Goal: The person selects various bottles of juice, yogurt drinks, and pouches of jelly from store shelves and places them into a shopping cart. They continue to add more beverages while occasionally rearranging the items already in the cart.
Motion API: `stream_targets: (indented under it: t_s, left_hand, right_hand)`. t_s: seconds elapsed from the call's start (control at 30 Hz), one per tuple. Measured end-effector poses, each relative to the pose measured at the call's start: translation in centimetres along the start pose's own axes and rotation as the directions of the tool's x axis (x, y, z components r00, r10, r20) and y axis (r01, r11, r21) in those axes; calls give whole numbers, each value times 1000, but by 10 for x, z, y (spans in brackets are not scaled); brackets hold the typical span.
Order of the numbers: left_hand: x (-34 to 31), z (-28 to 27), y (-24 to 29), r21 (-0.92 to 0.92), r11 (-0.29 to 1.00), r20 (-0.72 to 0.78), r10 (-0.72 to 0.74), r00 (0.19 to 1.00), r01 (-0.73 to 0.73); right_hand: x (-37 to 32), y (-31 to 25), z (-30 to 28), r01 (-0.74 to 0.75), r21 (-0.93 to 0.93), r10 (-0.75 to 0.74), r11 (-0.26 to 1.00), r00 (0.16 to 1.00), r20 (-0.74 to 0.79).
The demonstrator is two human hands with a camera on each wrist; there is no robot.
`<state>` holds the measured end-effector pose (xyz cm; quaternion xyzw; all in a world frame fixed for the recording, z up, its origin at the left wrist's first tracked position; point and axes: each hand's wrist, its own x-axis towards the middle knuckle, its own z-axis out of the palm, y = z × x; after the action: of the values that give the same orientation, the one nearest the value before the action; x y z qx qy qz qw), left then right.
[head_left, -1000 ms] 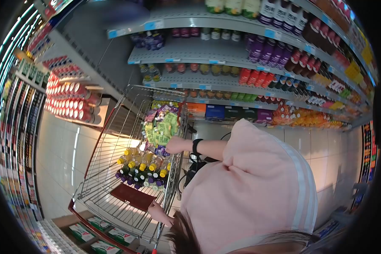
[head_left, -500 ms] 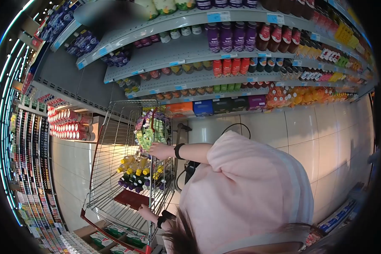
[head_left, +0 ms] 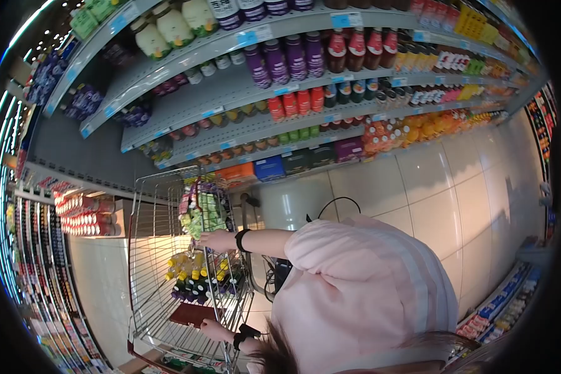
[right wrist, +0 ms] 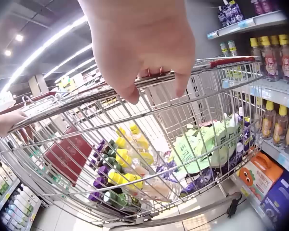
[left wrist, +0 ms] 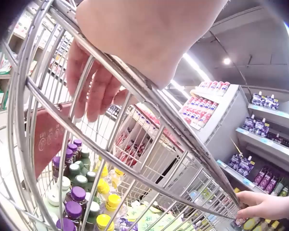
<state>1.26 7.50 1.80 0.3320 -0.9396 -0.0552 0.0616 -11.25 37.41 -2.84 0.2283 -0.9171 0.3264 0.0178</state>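
Note:
A wire shopping cart (head_left: 134,268) stands left of the person. My left hand (head_left: 217,330) hooks over its side rail near a red panel (head_left: 196,315); in the left wrist view the fingers of that hand (left wrist: 98,82) hang down inside the wires. Farther along the same rail, my right hand (head_left: 221,240) grips the top; the right wrist view shows this hand (right wrist: 147,62) with fingertips bent over it. Inside lie green packages (right wrist: 202,144), yellow-capped bottles (right wrist: 135,142) and purple-capped bottles (left wrist: 77,195).
Shelves of bottled drinks (head_left: 287,59) run along the top and right in the head view. Boxes (head_left: 269,167) sit at their foot. Stacked red-and-white cans (head_left: 87,215) stand beyond the cart. Tiled floor (head_left: 411,187) extends to the right.
In the head view, the cart and both hands have shifted left and slightly down, while the shelves have swung round and more floor shows at right. Both hands stay on the rail.

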Motion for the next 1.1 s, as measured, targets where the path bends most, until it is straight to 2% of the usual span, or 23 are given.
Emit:
stream_targets:
  t_s: [0.1,0.17,0.23,0.27,0.3,0.37,0.43,0.47,0.5,0.53,0.57,0.63,0.7,0.73,0.77,0.93,0.97,1.03,1.1]
  left_hand:
    - [-1,1,-4,-10,1000,170,30,985,-29]
    - [-11,-1,-2,-103,993,185,76,980,-57]
    - [-10,9,-11,-164,982,220,131,967,-95]
    - [-13,11,-9,-183,974,218,171,961,-132]
    - [-16,14,-3,-200,964,213,217,953,-174]
    - [-23,13,17,-232,931,192,326,925,-280]
    - [-27,8,35,-273,886,181,430,884,-375]
    - [-30,7,45,-291,865,184,470,864,-409]
    - [-35,5,52,-316,848,183,496,849,-426]
    - [-37,6,58,-333,833,184,516,837,-441]
    - [-37,5,62,-345,820,184,536,824,-456]
    - [-34,3,69,-366,789,187,581,792,-493]
    - [-33,5,78,-397,752,191,629,753,-527]
    - [-34,6,82,-408,736,192,648,737,-540]
    - [-34,8,84,-424,722,192,662,724,-547]
    - [-30,10,81,-455,710,197,669,717,-537]
    - [-30,10,77,-456,714,199,664,721,-532]
    - [-28,12,65,-453,734,210,640,739,-506]
    - [-30,11,45,-436,777,224,582,782,-454]
  right_hand:
    - [-8,1,8,-14,-42,8,999,990,-140]
    - [-8,0,7,-58,-59,54,997,996,-73]
    - [-9,1,13,-60,-101,47,993,990,-134]
    - [-8,3,14,-55,-97,41,994,989,-143]
    - [-3,6,16,-121,-67,117,990,991,-66]
    - [1,11,17,-113,-189,121,975,992,30]
    - [-4,10,24,-126,-198,118,972,992,-53]
    - [1,15,28,-145,-155,147,977,989,3]
    - [-1,16,30,-120,-187,109,975,992,-71]
    - [0,15,29,-157,-190,153,969,988,-35]
    - [-1,17,29,-151,-149,144,977,988,-55]
    - [-3,18,18,-120,-95,122,988,992,24]
    - [-4,18,20,-73,-166,53,984,992,-118]
    - [-1,17,18,-100,-158,86,982,992,-93]
    - [1,18,15,-65,-170,50,983,995,-88]
    - [4,19,16,-119,-126,111,985,992,-64]
    - [2,14,14,-179,-191,182,965,983,-4]
    - [-6,14,21,-128,-278,104,952,990,-98]
    - [-1,24,42,-140,-333,125,932,990,-67]
